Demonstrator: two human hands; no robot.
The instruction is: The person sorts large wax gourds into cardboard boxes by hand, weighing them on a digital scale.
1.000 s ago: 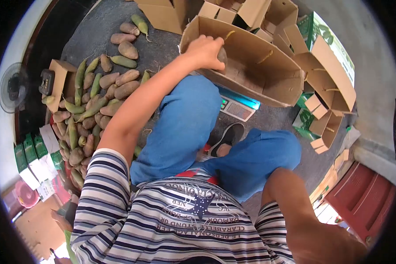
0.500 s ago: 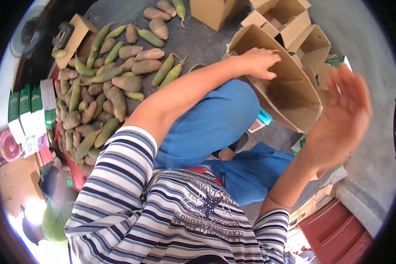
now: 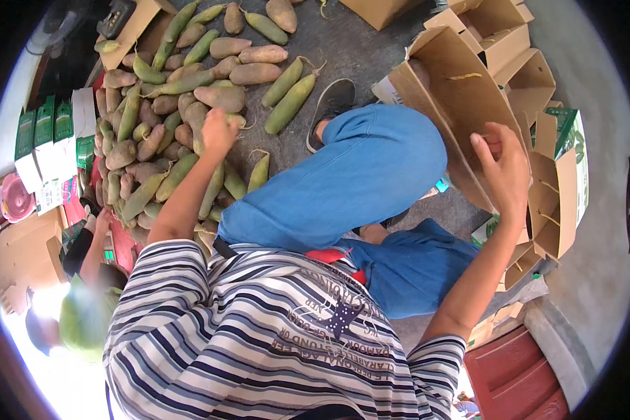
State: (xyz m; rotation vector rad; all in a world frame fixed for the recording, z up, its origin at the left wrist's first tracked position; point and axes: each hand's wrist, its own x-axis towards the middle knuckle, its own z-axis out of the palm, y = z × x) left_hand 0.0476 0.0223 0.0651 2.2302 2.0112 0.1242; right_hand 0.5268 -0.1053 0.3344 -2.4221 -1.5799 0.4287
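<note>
Picking step: left hand (image 3: 219,131) down on the heap of green and tan elongated mangoes (image 3: 157,133) on the grey floor, fingers apparently closing on one, grip unclear. Right hand (image 3: 502,171) open, fingers on the near edge of the tilted brown cardboard box (image 3: 462,98). Next: lift fruit over the blue-trousered knee (image 3: 371,168); box mouth looks clear

Lying at far left on the grey floor (image 3: 371,56): a flat cardboard sheet (image 3: 134,28) carrying a dark device (image 3: 115,12). Standing along the left edge: green-and-white cartons (image 3: 42,136), with a pink bowl (image 3: 14,199) just nearer. Sitting far and right: spare open boxes (image 3: 500,21) and a green printed box (image 3: 574,150). Crouching near left: another person in green (image 3: 84,318). Showing near right: red steps (image 3: 518,381).
</note>
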